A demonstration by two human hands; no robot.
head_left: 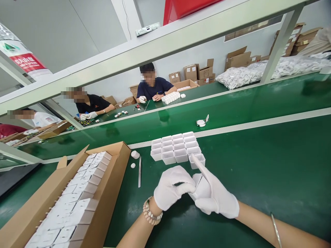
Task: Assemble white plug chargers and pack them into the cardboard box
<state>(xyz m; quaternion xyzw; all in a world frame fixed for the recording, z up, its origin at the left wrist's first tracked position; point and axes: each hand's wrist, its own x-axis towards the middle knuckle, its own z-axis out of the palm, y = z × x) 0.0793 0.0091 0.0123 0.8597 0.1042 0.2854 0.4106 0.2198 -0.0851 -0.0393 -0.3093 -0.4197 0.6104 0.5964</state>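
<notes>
Over the green work surface, a white plastic box (203, 187) is held tilted in my gloved right hand (218, 194). The thumb is under its near side and the index finger stretches along the far side. My gloved left hand (174, 186) is curled, with thumb and index finger pinched together against the box's left edge. Whatever lies between those fingertips is too small to make out. Just beyond my hands stand rows of open-topped white plastic boxes (181, 155). My right index fingertip overlaps the nearest box of the group in view.
A cardboard carton (113, 182) filled with white boxes stands at left. Tweezers (140, 172) lie beside two small white parts (134, 154). A green conveyor belt (165, 119) crosses behind, carrying a white item (202, 122). Co-workers sit beyond, under a shelf beam (108, 65).
</notes>
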